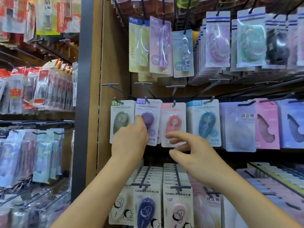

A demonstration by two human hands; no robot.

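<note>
A row of carded correction-tape packs hangs on pegs at mid height: a green pack (pixel 119 120), a purple pack (pixel 150 116), a pink pack (pixel 173 122) and a teal pack (pixel 204 124). My left hand (pixel 130 142) grips the purple pack at its left edge, thumb on the front of the card. My right hand (pixel 195 155) is just below the pink pack, index finger and thumb spread apart by the card's lower edge, holding nothing.
Long black pegs (pixel 148 91) jut out toward me above this row. More packs hang above (pixel 160 46), to the right (pixel 266 124) and on the row below (pixel 178 206). A grey upright post (pixel 83 96) divides off the left-hand racks.
</note>
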